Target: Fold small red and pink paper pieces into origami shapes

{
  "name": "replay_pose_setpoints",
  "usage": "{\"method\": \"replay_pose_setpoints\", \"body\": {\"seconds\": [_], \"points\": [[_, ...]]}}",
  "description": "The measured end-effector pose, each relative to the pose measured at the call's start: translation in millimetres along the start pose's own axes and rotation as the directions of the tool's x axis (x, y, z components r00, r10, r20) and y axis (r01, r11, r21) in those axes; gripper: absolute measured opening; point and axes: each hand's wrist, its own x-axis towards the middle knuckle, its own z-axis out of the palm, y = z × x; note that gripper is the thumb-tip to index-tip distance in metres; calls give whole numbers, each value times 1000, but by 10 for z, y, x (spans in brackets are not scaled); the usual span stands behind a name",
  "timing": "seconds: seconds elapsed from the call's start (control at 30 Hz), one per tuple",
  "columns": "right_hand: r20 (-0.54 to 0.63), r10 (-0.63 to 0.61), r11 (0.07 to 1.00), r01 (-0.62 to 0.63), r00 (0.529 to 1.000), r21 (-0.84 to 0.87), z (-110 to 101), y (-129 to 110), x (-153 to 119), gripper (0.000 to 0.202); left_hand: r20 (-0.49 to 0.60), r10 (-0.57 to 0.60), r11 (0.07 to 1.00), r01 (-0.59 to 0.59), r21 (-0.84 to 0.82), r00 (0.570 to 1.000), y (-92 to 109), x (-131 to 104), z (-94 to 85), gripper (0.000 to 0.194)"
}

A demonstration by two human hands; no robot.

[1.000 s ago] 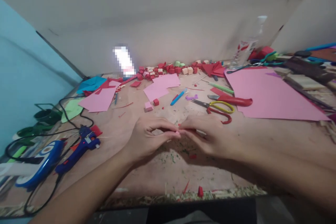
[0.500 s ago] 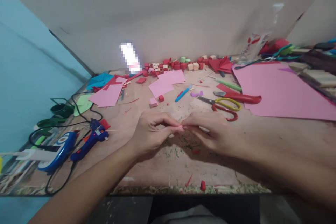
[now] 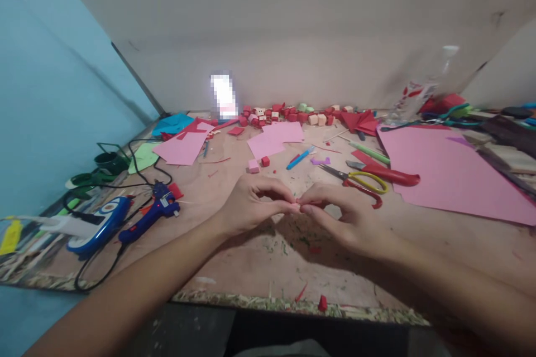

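A small pink piece of paper is pinched between my two hands, mostly hidden by the fingertips. My left hand grips it from the left with thumb and forefinger. From the right, my right hand closes thumb and fingers on the same piece. Just beyond the hands lie a small pink paper cube and a red one. Scissors with yellow and red handles rest beyond my right hand. Green scraps are scattered on the wooden board below.
At left lie a blue glue gun and its black cord. Several small paper cubes line the wall. A red-handled knife, a large pink sheet and a clear bottle are at right. A glowing, blurred screen stands at the back.
The view has shifted, so the scene sits slightly lower and more to the right. Both hands keep hold of the pink piece; the right thumb and fingers have changed their grip slightly.
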Motion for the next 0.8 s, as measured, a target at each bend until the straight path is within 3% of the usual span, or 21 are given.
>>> {"method": "replay_pose_setpoints", "body": {"seconds": [0.1, 0.3, 0.47, 0.8], "points": [[-7, 13, 1000, -13, 1000, 4, 3, 18, -3, 11, -5, -8, 1000, 8, -5, 1000, -10, -9, 19, 8], [-12, 46, 999, -46, 999, 25, -17, 19, 14, 12, -130, -19, 999, 12, -53, 991, -67, -18, 99, 15], [10, 156, 981, -156, 988, 116, -40, 24, 56, 12, -118, 11, 999, -15, -31, 993, -79, -31, 113, 8], [22, 261, 948, -261, 965, 184, -46, 45, 86, 8, -107, 236, 953, -208, 220, 966, -65, -62, 124, 2]]}}
